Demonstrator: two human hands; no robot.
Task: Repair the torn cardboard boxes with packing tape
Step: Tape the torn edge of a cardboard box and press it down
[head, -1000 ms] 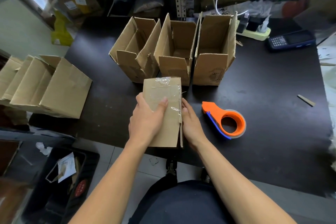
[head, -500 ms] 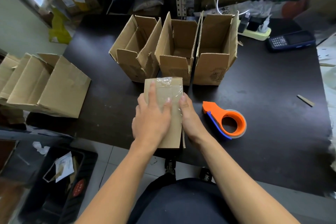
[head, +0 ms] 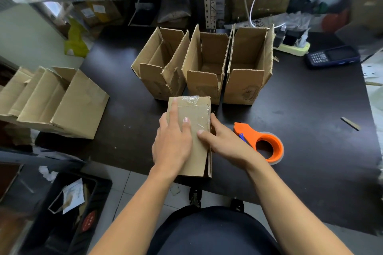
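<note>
A small taped cardboard box (head: 199, 109) lies on the black table (head: 300, 151) at its near edge, with clear tape over its far end. My left hand (head: 173, 141) lies flat on top of it, fingers stretched along the cardboard. My right hand (head: 222, 141) holds the box's right side, thumb pressing on the top face. An orange tape dispenser (head: 262, 144) rests on the table just right of my right hand. Three open cardboard boxes (head: 161, 66), (head: 205, 68), (head: 248, 68) stand in a row behind.
A stack of folded cardboard boxes (head: 53, 101) sits at the left, off the table's edge. A dark handheld scanner (head: 332, 57) and a power strip (head: 292, 47) lie at the back right. A small cardboard strip (head: 350, 123) lies at the right. A black bin (head: 62, 209) stands on the floor below left.
My left hand slid forward along the box top with the fingers stretched out. My right thumb moved from the box's side onto its top face.
</note>
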